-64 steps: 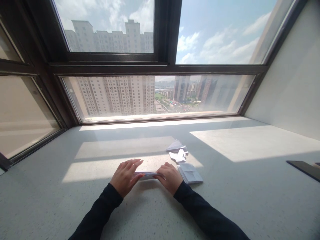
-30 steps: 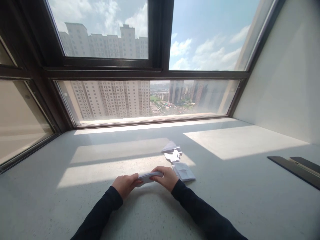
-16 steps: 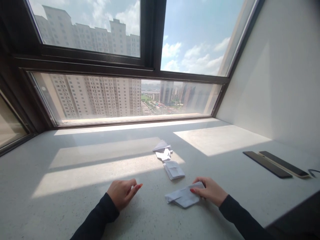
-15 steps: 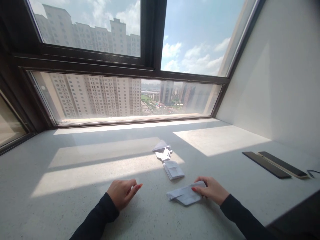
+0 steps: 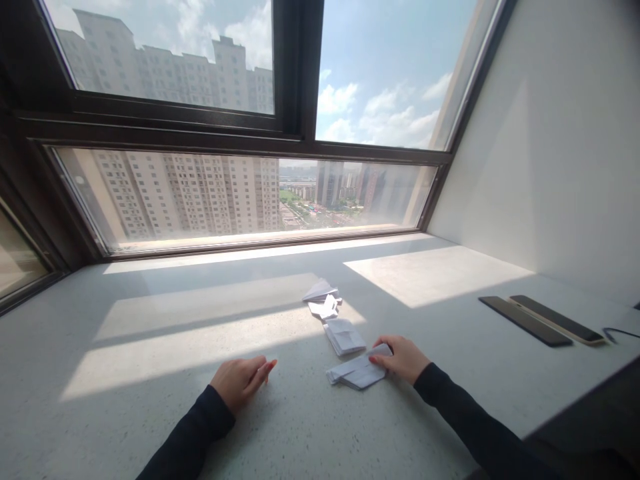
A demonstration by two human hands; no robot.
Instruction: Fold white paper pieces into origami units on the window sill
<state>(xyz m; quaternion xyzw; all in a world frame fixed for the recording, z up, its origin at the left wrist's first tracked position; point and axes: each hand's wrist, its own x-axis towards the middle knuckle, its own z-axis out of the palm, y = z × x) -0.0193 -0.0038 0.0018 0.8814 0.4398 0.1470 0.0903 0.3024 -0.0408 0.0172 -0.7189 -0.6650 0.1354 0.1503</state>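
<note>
My right hand (image 5: 401, 360) pinches a folded white paper (image 5: 357, 372) at its right end, thumb on top. The folded paper lies low over the sill, with layered edges at its left end. Just behind it is a squarish folded paper packet (image 5: 345, 337); whether the two touch, I cannot tell. Farther back, a small folded paper piece (image 5: 325, 307) and a pointed folded paper (image 5: 320, 291) lie close together, partly overlapping. My left hand (image 5: 241, 383) rests to the left of the papers, its fingers curled and drawn together with nothing visible in them.
The pale speckled sill (image 5: 165, 407) carries patches of sunlight. To the right lie two dark flat slabs, a nearer one (image 5: 525, 322) and a farther phone-like one (image 5: 557, 319), with a dark cable (image 5: 623, 333) beside them. A dark-framed window (image 5: 245, 243) closes the back; a white wall (image 5: 565, 167) stands right.
My right hand has carried the folded paper a little away from me and to the left, nearer the squarish packet. My left hand has barely moved. The view has shifted slightly.
</note>
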